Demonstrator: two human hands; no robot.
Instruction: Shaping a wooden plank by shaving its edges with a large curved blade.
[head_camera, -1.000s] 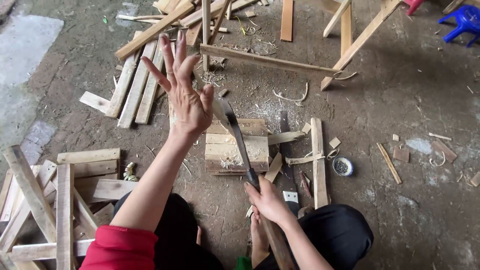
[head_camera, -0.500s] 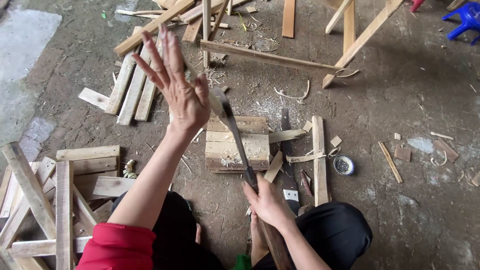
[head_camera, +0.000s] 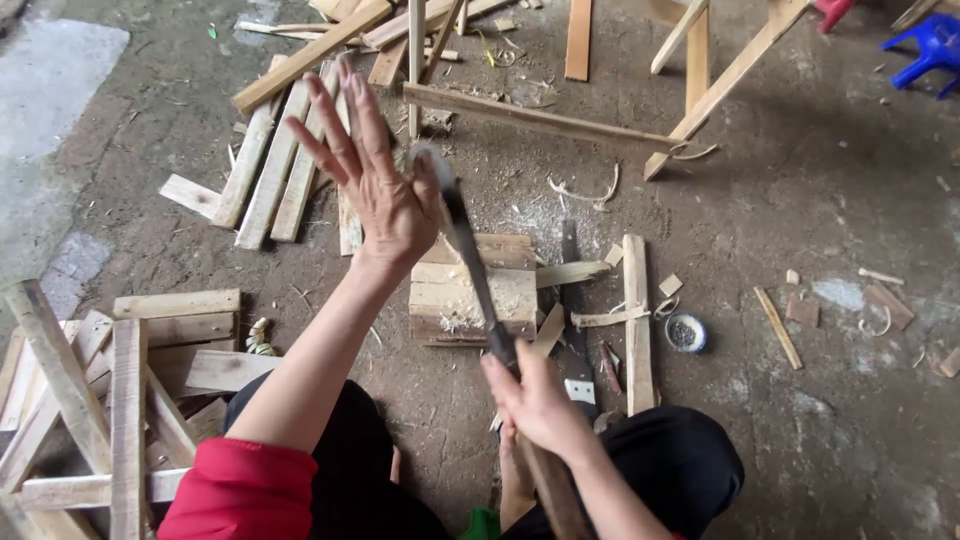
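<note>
Over wood block (head_camera: 470, 290), hands: left (head_camera: 385, 195) spread, right (head_camera: 535, 400) seemingly gripping blade (head_camera: 470, 265)

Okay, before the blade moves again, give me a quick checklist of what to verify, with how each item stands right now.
1. Right hand wrapped firmly round the handle: ok.
2. Left hand clear of the long blade: not ok, the open palm is right beside it.
3. Wooden block lying flat on the ground: ok.
4. Workpiece between palm and blade: cannot tell, blurred.
5. Small round tin away from the block: ok.
6. Knees clear of the blade's line: cannot tell.
</note>
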